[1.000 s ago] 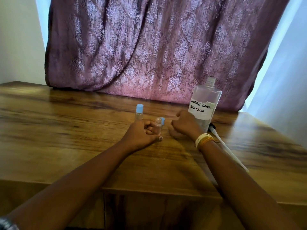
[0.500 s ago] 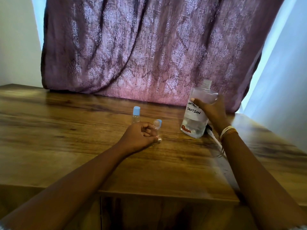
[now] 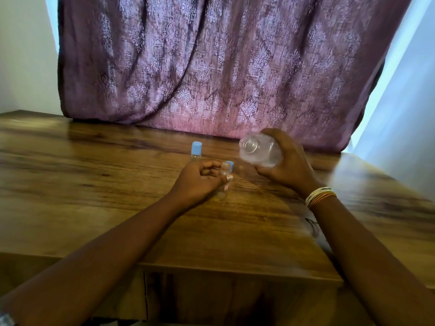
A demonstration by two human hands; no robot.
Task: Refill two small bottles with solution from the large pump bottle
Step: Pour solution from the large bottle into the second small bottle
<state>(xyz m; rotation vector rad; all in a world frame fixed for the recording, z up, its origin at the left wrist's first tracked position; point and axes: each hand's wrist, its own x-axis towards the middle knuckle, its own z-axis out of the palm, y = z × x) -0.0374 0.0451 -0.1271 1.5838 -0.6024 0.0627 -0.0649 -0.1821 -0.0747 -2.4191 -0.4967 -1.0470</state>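
Here: wooden table (image 3: pixel 94 184) | purple curtain (image 3: pixel 211 67) behind | left fingers (image 3: pixel 213 171) clamped on small bottle (image 3: pixel 224 170) | right fingers (image 3: pixel 266 171) on large bottle (image 3: pixel 260 150)

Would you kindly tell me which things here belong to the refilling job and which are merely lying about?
Job: large bottle in right hand; open small bottle in left hand; capped small bottle.
Lying about: curtain; bangles.

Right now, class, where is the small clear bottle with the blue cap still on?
The capped small clear bottle stands upright on the wooden table, just beyond the left hand, before the purple curtain.
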